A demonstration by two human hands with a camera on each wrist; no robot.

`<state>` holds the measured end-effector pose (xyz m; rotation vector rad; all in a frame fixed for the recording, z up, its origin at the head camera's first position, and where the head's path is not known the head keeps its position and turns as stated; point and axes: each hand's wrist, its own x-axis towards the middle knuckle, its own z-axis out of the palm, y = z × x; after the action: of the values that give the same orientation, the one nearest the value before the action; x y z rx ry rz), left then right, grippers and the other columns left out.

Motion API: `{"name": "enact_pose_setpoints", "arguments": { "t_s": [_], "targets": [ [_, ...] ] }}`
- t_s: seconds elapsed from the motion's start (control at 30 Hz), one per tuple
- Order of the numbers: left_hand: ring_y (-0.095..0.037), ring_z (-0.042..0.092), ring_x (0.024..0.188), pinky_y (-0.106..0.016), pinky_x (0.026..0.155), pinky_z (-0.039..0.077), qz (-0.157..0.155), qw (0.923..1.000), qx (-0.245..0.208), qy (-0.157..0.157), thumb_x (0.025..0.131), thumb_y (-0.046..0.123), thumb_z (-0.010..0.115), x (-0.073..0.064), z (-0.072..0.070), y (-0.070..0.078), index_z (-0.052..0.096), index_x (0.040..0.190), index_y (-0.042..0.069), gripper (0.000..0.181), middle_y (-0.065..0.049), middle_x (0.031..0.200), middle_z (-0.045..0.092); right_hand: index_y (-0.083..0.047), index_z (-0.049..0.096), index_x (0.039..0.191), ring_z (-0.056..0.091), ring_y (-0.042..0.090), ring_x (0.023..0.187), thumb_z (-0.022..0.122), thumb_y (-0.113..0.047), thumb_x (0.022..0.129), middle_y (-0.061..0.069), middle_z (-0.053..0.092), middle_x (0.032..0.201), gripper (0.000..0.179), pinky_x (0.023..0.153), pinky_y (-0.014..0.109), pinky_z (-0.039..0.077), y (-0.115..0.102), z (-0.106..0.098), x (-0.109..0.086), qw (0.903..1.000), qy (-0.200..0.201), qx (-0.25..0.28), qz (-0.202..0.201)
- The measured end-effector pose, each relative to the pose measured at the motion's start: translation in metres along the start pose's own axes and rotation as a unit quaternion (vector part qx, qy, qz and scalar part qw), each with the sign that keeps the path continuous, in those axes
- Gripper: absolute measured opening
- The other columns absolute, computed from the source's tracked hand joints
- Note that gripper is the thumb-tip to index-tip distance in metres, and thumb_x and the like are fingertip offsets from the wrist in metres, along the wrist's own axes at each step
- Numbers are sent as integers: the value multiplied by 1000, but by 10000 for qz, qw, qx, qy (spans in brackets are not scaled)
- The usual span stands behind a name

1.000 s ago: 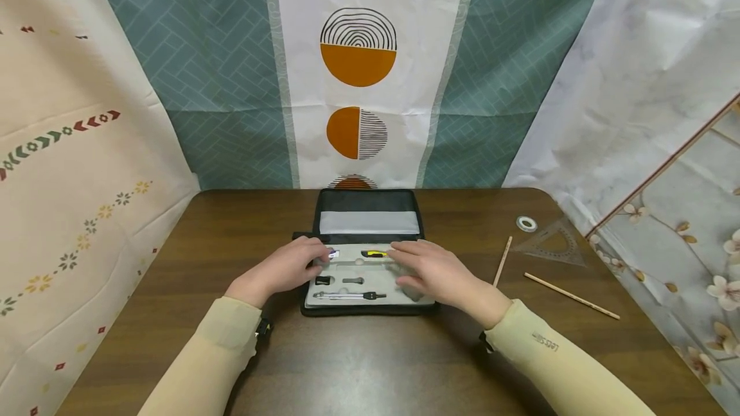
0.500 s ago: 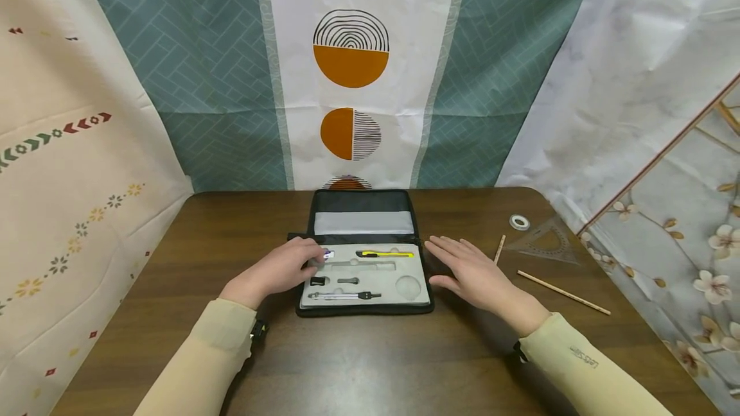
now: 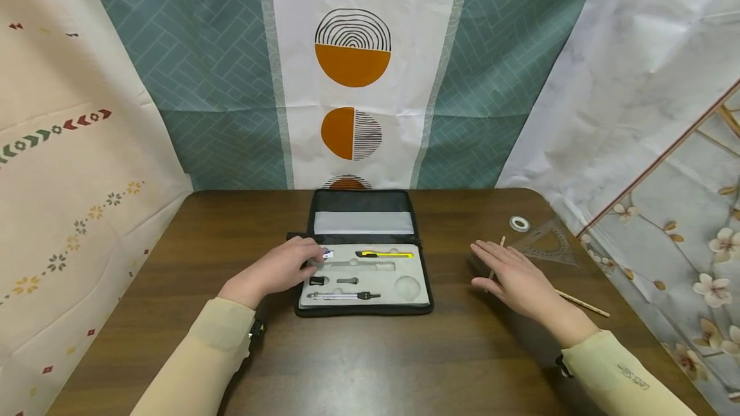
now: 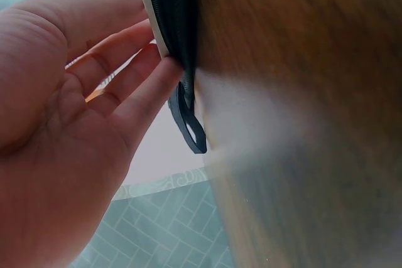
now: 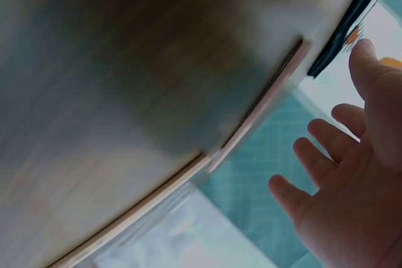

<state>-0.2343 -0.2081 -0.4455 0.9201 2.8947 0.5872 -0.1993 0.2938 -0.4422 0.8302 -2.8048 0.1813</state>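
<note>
In the head view, an open black zip case [image 3: 364,311] with a grey foam insert lies mid-table. Its slots hold a yellow-and-black utility knife [image 3: 385,254], a compass [image 3: 344,296], a black sharpener [image 3: 317,280] and a small grey piece [image 3: 348,281]. My left hand [image 3: 276,268] rests at the case's left edge, partly covering a white-and-blue eraser [image 3: 329,253]. Its fingertips touch the zip edge [image 4: 168,17] in the left wrist view. Fingers spread, my right hand [image 3: 520,280] hovers right of the case over a thin wooden stick [image 3: 502,242], holding nothing.
At the right back lie a white ring [image 3: 519,223], like a tape roll, and a clear triangular set square [image 3: 548,244]. A second wooden stick [image 3: 586,305] lies beside my right hand. Fabric curtains [image 3: 231,146] hang behind the brown table [image 3: 358,364].
My right hand has moved right, from above the case's right side to the stick, uncovering the knife and a round recess. My left hand stays at the case.
</note>
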Motion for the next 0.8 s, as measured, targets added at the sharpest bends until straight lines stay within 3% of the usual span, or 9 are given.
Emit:
{"name": "enact_pose_setpoints", "arguments": {
  "t_s": [0.43,0.8],
  "targets": [
    [-22,62,111,-46,97,58,15,10000,33,-8,102,2,78,2,-1,1,78,118,13,19,-3,125,73,3,56,156,56,52,140,85,-36,98,28,56,157,76,112,71,43,39,-7,-31,9992,177,-253,273],
    [-23,63,113,-47,98,58,7,10000,77,-15,102,2,78,0,-2,1,78,117,12,19,-3,124,73,6,57,154,58,53,138,85,-34,98,31,58,153,75,111,70,44,57,-7,-47,9984,175,-280,462]
  ]
}}
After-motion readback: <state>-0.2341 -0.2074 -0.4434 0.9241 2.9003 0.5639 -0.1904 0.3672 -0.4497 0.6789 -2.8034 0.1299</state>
